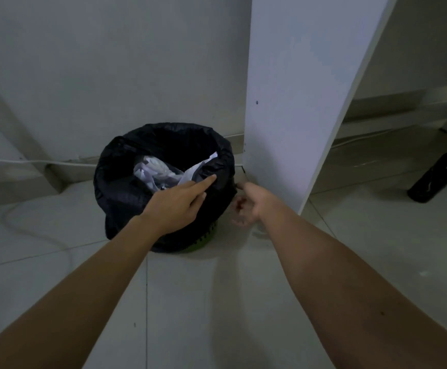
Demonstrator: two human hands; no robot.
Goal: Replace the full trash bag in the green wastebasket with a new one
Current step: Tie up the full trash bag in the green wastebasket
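- Black plastic trash bag (pixel 126 182) is hugging the green wastebasket (pixel 206 240) to stay up.
- Your left hand (pixel 174 206) is poking its rim, one finger straight.
- Your right hand (pixel 246 206) is curling beside it; pinch unclear.

A black trash bag (pixel 126 182) covers the green wastebasket (pixel 203 239); white crumpled paper (pixel 150 171) lies inside. Pale grey floor tiles (pixel 217 302), a white panel (pixel 297 102), and a black object (pixel 438 174) far right.

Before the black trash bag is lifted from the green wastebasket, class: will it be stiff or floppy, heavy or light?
Probably floppy: the black trash bag looks thin and wrinkled, draped over the green wastebasket. Likely light for its size, since only crumpled paper shows inside. Its open mouth might sag and spill.
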